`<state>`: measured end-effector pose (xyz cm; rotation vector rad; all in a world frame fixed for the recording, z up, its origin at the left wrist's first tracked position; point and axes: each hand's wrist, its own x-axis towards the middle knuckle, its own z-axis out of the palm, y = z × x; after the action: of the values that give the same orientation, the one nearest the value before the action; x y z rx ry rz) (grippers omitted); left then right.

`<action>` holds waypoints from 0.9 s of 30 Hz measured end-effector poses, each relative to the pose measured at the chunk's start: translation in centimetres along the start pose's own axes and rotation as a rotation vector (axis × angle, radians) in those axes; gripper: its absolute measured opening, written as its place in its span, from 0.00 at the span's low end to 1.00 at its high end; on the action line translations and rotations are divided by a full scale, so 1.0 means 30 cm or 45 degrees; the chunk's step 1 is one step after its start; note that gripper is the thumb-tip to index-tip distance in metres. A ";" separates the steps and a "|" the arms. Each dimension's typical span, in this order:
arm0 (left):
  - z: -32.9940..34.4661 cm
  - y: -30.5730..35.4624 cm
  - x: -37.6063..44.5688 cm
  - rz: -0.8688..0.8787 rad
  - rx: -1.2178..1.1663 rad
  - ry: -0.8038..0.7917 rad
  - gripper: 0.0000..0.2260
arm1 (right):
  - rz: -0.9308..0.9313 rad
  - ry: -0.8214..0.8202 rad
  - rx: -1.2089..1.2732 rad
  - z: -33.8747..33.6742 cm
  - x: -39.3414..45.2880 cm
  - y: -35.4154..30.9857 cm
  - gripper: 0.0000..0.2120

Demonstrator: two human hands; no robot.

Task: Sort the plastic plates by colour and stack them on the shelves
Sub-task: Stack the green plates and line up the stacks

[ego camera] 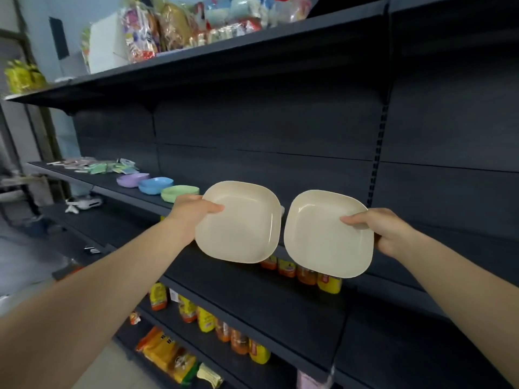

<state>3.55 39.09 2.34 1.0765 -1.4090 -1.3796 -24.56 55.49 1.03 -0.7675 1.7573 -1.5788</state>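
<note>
Dark metal shelving (280, 130) fills the head view, running from upper left to lower right, with a pale wall behind its left end. On the middle shelf (134, 189) three small stacks of rounded-square plastic plates sit in a row, close together: a purple stack (131, 180), a blue stack (154, 185) and a green stack (178, 193). Flat pastel packets (98, 166) lie farther left on that shelf. In front of the shelf, the left hand (193, 210) pinches the left rim of a cream rounded-square plastic plate (238, 223), thumb on top. The right hand (382, 231) pinches the right rim of a second cream plate (325, 234) the same way. Both plates are held in the air, tilted towards the camera, side by side and not touching. Wrapped colourful goods (196, 23) crowd the top shelf, and orange and yellow bottles (213, 324) line the lower shelves.
</note>
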 end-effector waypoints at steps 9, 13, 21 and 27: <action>-0.189 -0.076 0.315 -0.045 -0.027 0.052 0.19 | 0.011 0.046 -0.072 0.146 0.228 -0.045 0.14; -0.164 -0.061 0.465 -0.038 -0.012 0.045 0.19 | -0.003 0.102 -0.013 0.164 0.353 -0.073 0.16; 0.034 -0.039 0.772 -0.068 0.177 -0.044 0.18 | -0.043 0.098 0.050 0.161 0.602 -0.112 0.14; 0.248 -0.109 0.966 -0.141 0.322 -0.165 0.20 | -0.069 0.132 -0.002 0.124 0.760 -0.110 0.10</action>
<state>-10.95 12.88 -0.71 1.2618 -1.6741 -1.3970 -35.78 35.07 2.24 -0.7516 1.8249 -1.6800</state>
